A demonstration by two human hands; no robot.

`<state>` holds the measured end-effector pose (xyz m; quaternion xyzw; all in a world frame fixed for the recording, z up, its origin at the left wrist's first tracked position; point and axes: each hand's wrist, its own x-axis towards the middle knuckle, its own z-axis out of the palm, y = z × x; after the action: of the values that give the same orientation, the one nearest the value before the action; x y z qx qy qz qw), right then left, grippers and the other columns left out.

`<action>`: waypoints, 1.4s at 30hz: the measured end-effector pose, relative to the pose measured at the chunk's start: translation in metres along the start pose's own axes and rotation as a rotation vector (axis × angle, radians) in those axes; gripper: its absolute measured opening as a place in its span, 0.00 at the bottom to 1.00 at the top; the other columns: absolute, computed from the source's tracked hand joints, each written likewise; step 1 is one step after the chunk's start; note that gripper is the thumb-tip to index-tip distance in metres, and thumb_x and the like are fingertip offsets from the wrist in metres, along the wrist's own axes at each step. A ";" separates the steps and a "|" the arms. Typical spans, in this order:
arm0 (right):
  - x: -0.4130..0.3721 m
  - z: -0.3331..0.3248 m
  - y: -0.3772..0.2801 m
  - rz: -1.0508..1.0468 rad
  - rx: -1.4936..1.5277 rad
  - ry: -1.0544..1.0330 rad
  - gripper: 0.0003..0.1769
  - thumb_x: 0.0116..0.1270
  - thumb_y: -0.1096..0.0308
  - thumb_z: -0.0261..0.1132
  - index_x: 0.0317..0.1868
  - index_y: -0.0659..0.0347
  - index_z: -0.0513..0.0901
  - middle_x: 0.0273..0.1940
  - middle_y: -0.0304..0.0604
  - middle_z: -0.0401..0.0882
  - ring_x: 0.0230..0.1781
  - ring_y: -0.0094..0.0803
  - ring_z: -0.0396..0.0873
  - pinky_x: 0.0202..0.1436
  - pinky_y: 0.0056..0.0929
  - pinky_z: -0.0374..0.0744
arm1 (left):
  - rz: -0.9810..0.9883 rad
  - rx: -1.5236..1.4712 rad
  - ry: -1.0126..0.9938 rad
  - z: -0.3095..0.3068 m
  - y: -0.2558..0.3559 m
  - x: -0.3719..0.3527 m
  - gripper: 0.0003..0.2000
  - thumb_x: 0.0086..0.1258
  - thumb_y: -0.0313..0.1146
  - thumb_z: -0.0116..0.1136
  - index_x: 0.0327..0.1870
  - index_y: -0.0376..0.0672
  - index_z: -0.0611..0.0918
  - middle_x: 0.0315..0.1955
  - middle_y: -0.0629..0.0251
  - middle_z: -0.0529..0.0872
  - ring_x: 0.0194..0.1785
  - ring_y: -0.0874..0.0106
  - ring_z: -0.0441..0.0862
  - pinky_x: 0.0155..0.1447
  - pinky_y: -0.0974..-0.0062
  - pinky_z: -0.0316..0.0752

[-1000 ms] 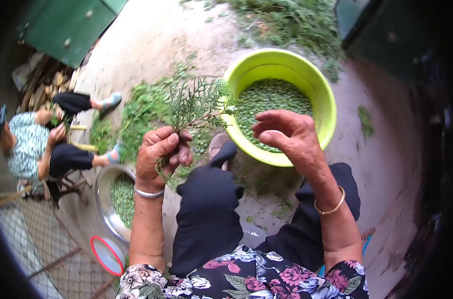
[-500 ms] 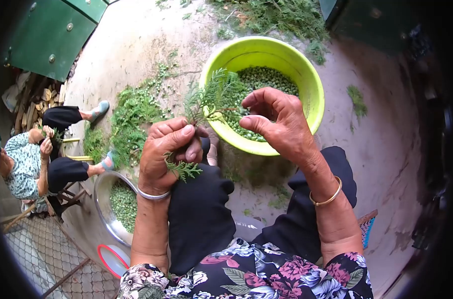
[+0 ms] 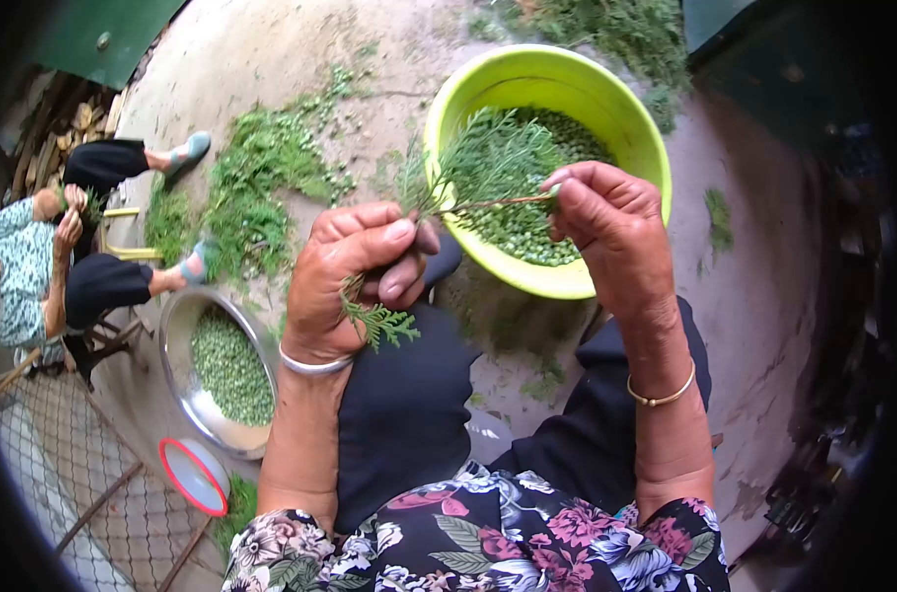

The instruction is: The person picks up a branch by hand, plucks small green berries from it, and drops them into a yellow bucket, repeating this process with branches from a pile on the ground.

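Note:
My left hand (image 3: 365, 266) is closed around a feathery evergreen sprig (image 3: 493, 158), its leafy part fanning out over the rim of the yellow-green tub (image 3: 656, 148). A smaller green tip hangs out below the left fingers. My right hand (image 3: 611, 222) pinches a small pale green cone at the end of the sprig's thin brown stem, which runs between both hands. Inside the tub, under the sprig, lies a heap of small round green cones (image 3: 527, 232).
To the left stands a metal basin (image 3: 172, 390) of green cones, with a red-rimmed white sieve or bowl (image 3: 194, 477) below it. Evergreen cuttings (image 3: 256, 187) cover the floor. Another person (image 3: 34, 261) sits at far left, handling greenery. Wire mesh (image 3: 64, 474) lies lower left.
My right hand has closed from a loose, parted grip into a pinch at the stem's end. Both hands sit slightly further right, and the view has shifted.

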<state>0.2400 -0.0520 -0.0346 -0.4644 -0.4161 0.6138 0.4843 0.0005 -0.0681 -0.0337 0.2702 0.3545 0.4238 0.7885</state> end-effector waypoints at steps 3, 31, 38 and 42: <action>0.001 0.006 0.003 0.092 0.230 -0.029 0.07 0.66 0.72 0.62 0.40 0.68 0.82 0.31 0.36 0.79 0.26 0.17 0.70 0.33 0.17 0.71 | 0.032 0.087 0.047 -0.006 -0.002 -0.001 0.09 0.67 0.29 0.54 0.33 0.30 0.79 0.16 0.69 0.72 0.15 0.83 0.63 0.21 0.80 0.59; 0.018 -0.025 0.034 0.350 -0.775 0.038 0.23 0.62 0.67 0.65 0.55 0.72 0.76 0.43 0.49 0.83 0.45 0.32 0.78 0.56 0.30 0.73 | -0.517 1.407 1.356 -0.428 -0.238 -0.088 0.13 0.45 0.31 0.65 0.31 0.34 0.80 0.31 0.44 0.83 0.40 0.50 0.81 0.45 0.58 0.74; 0.018 -0.023 0.031 0.369 -0.793 0.024 0.21 0.63 0.68 0.65 0.54 0.72 0.76 0.42 0.49 0.83 0.45 0.31 0.78 0.55 0.29 0.73 | -0.192 0.806 1.648 -0.462 -0.280 -0.095 0.13 0.44 0.30 0.61 0.12 0.36 0.68 0.13 0.60 0.69 0.16 0.65 0.68 0.23 0.61 0.63; 0.017 -0.020 0.033 0.365 -0.784 0.023 0.20 0.63 0.70 0.64 0.54 0.72 0.77 0.42 0.49 0.83 0.45 0.31 0.79 0.55 0.29 0.73 | 0.060 0.975 1.301 -0.426 -0.254 -0.109 0.09 0.50 0.29 0.63 0.19 0.41 0.72 0.15 0.65 0.70 0.14 0.73 0.66 0.17 0.68 0.61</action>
<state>0.2507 -0.0403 -0.0737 -0.6859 -0.5234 0.4798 0.1593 -0.2562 -0.2339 -0.4391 0.2924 0.8791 0.3149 0.2064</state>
